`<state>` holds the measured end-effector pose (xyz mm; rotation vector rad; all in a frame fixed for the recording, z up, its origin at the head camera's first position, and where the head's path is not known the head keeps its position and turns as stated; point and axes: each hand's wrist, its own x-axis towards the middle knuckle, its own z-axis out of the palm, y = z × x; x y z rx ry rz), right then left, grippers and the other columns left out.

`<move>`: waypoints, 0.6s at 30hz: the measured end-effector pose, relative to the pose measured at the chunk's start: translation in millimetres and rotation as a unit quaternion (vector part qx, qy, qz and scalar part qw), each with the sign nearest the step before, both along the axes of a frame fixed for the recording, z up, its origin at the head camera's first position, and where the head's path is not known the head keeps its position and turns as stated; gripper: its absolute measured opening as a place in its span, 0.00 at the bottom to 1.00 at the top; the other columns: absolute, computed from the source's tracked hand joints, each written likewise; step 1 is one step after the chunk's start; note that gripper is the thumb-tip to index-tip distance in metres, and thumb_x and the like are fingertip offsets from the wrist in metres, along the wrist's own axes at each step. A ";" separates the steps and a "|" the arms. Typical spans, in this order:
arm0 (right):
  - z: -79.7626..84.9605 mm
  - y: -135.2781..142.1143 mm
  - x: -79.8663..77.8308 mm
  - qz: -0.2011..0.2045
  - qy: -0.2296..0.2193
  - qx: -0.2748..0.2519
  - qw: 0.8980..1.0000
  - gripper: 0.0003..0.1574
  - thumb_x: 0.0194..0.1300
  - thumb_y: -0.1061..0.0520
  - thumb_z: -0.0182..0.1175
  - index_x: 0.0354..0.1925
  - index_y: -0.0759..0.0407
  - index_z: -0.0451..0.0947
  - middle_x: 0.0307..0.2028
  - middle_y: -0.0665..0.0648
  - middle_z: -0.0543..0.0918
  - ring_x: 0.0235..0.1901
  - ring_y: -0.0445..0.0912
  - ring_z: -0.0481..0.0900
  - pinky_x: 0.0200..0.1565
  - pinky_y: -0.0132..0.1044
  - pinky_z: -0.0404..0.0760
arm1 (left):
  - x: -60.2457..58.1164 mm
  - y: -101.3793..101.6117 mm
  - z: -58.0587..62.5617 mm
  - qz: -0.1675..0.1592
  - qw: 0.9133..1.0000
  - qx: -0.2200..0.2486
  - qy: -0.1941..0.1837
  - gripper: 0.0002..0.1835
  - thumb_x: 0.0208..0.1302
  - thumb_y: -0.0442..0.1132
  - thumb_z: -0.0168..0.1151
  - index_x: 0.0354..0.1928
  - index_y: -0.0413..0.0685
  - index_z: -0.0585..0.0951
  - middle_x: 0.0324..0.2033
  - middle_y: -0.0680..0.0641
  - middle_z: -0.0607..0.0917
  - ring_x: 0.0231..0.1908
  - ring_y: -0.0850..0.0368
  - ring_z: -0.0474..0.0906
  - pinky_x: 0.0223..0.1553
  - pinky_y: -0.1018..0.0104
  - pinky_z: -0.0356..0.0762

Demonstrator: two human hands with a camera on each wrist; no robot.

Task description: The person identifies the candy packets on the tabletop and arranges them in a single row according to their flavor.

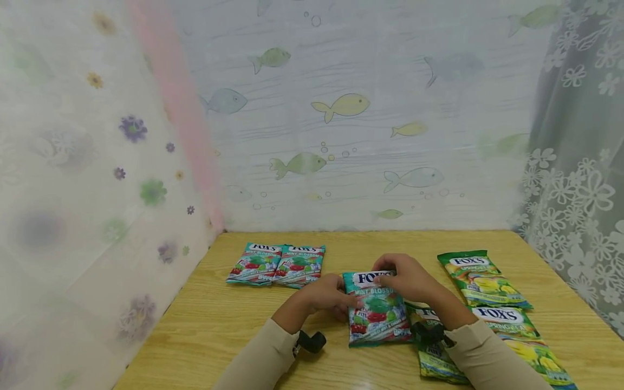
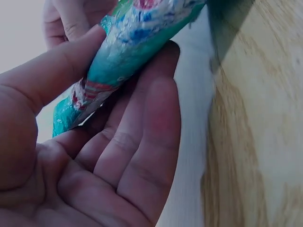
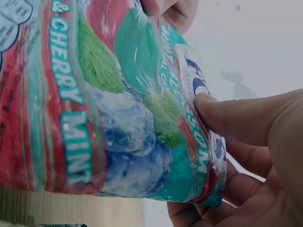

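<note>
Both hands hold one teal bag of Fox's Mint Blossom candy (image 1: 377,314), its printed front facing me, over the middle of the table. The left hand (image 1: 327,297) grips its left edge, thumb on the front and fingers behind, as the left wrist view shows at the bag's edge (image 2: 128,61). At the upper right, the right hand (image 1: 407,277) pinches the bag, thumb across the lettering; in the right wrist view its thumb (image 3: 236,118) presses the front and the fingers lie behind. The bag's lower right corner overlaps a green Fox's Spring Tea bag (image 1: 439,363), partly hidden by the right wrist.
Two more Mint Blossom bags (image 1: 255,264) lie side by side at the back left of the wooden table (image 1: 195,325). On the right lie further green-yellow bags, one farther back (image 1: 482,279) and one nearer (image 1: 531,346). A fish-patterned wall covering (image 1: 341,135) stands behind.
</note>
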<state>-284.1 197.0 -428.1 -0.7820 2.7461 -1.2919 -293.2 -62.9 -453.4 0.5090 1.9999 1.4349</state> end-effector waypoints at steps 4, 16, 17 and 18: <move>-0.2 0.9 -1.3 -0.010 -0.014 -0.010 1.000 0.10 0.72 0.53 0.66 0.49 0.55 0.83 0.44 0.54 0.86 0.43 0.47 0.82 0.44 0.43 0.83 | -0.6 -0.7 -0.1 -0.001 1.000 0.015 0.013 0.13 0.69 0.41 0.71 0.52 0.43 0.86 0.42 0.44 0.92 0.39 0.50 0.91 0.42 0.54 0.89; 1.2 11.8 -2.5 -0.038 -0.124 -0.009 0.991 0.47 0.68 0.39 0.69 0.71 0.66 0.67 0.62 0.69 0.77 0.53 0.55 0.83 0.47 0.49 0.87 | -6.1 -5.8 0.2 0.007 0.999 0.017 0.041 0.14 0.68 0.40 0.72 0.53 0.46 0.87 0.42 0.45 0.92 0.37 0.52 0.90 0.39 0.57 0.89; 1.4 12.4 -2.2 -0.035 -0.144 -0.016 0.989 0.49 0.67 0.39 0.70 0.71 0.67 0.67 0.61 0.68 0.77 0.50 0.53 0.84 0.45 0.48 0.88 | -6.3 -6.1 0.7 0.006 0.999 0.019 0.041 0.14 0.68 0.40 0.72 0.53 0.46 0.87 0.42 0.45 0.92 0.38 0.52 0.90 0.39 0.57 0.89; 1.7 12.7 -1.9 -0.032 -0.161 -0.024 0.986 0.49 0.66 0.39 0.70 0.70 0.68 0.67 0.59 0.68 0.78 0.47 0.52 0.85 0.43 0.47 0.89 | -6.6 -6.5 1.1 0.007 0.999 0.019 0.042 0.14 0.68 0.40 0.72 0.54 0.47 0.87 0.42 0.45 0.92 0.38 0.52 0.90 0.40 0.57 0.89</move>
